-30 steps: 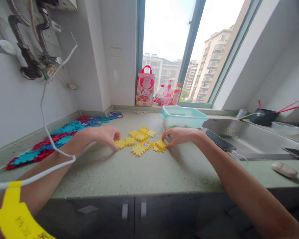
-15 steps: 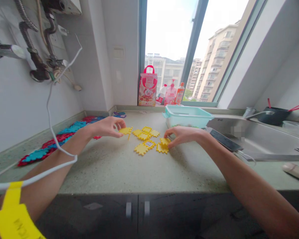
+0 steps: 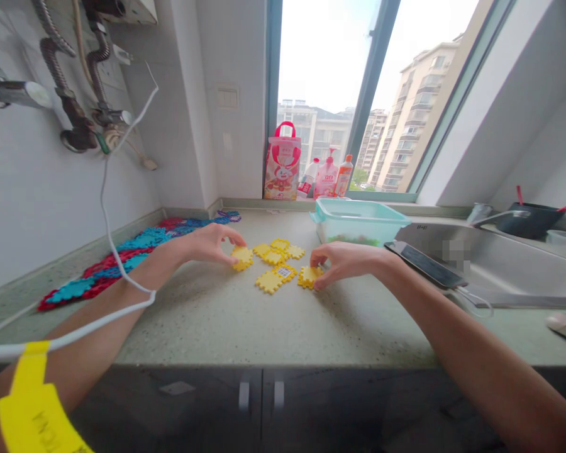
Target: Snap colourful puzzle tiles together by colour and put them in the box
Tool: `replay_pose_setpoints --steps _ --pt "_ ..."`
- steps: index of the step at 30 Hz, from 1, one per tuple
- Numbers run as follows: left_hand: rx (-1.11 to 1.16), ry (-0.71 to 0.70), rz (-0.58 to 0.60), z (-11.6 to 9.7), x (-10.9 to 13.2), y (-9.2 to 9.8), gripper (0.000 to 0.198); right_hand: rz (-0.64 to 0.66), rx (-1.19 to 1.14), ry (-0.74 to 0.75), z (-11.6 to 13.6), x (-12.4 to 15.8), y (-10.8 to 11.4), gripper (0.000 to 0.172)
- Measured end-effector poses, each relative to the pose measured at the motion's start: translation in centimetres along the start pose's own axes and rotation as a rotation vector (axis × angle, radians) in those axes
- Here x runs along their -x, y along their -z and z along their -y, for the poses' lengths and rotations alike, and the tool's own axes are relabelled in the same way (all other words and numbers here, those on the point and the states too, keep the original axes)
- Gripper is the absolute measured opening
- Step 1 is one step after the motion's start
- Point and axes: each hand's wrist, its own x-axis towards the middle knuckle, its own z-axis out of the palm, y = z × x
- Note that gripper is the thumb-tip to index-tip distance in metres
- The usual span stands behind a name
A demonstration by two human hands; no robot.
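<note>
My left hand [image 3: 212, 244] pinches a yellow notched-edge puzzle tile [image 3: 242, 258] between thumb and fingers, low over the counter. On the other side, my right hand [image 3: 344, 261] has its thumb and fingers closed on another yellow notched tile [image 3: 307, 277], which lies at the counter surface, stacked on a second one. Several more yellow tiles [image 3: 276, 257] lie in a loose cluster between the hands. Closer to me is a yellow tile pair [image 3: 270, 281], one piece bearing a white printed label.
Red and blue notched tiles [image 3: 117, 261] line the left wall. A white cable [image 3: 108, 333] with a yellow tag hangs over my left forearm. A teal plastic container [image 3: 361, 223] stands behind my right hand, near a phone [image 3: 424, 264] at the sink's edge [image 3: 481, 294].
The tile in my left hand has come down and tilted, its flat face more visible. My right hand has lowered its tile onto the one beneath.
</note>
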Motion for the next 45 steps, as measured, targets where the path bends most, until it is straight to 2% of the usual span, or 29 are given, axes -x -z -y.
replay_pose_setpoints --steps 3,8,14,19,24,27,30,38,41,45 --pt "0.01 -0.001 0.096 0.1 -0.1 -0.5 0.046 0.012 0.006 0.003 0.0 0.0 0.0 0.06" --pt "-0.042 0.022 0.12 0.7 -0.4 -0.9 0.068 0.03 0.0 0.007 0.2 0.1 0.0 0.069" --pt "-0.059 0.011 0.12 0.6 -0.5 -0.9 0.055 0.014 0.016 0.008 0.4 -0.1 -0.4 0.056" --pt "-0.043 0.001 0.084 -0.8 -0.5 -1.4 0.053 -0.011 0.028 -0.003 0.7 -0.3 -0.8 0.039" --pt "0.128 -0.131 0.085 -3.1 -0.5 -2.5 0.053 -0.032 0.086 -0.015 0.9 -0.3 -0.9 0.036" --pt "0.177 -0.181 0.152 -4.4 -0.4 -3.3 0.056 -0.039 0.098 -0.018 0.8 -0.4 -0.9 0.037" --pt "0.183 -0.17 0.203 -4.9 -0.3 -3.8 0.059 -0.05 0.096 -0.018 0.7 -0.6 -0.9 0.038" --pt "0.18 -0.261 0.226 -5.9 0.0 -3.7 0.053 -0.347 0.078 0.138 1.8 -0.6 -0.9 0.04" --pt "0.174 -0.327 0.25 -6.5 0.2 -3.8 0.055 -0.303 -0.059 0.24 1.7 -0.7 -1.3 0.036" --pt "0.156 -0.345 0.275 -6.7 0.4 -3.7 0.058 -0.123 -0.271 0.338 1.6 -1.0 -2.0 0.043"
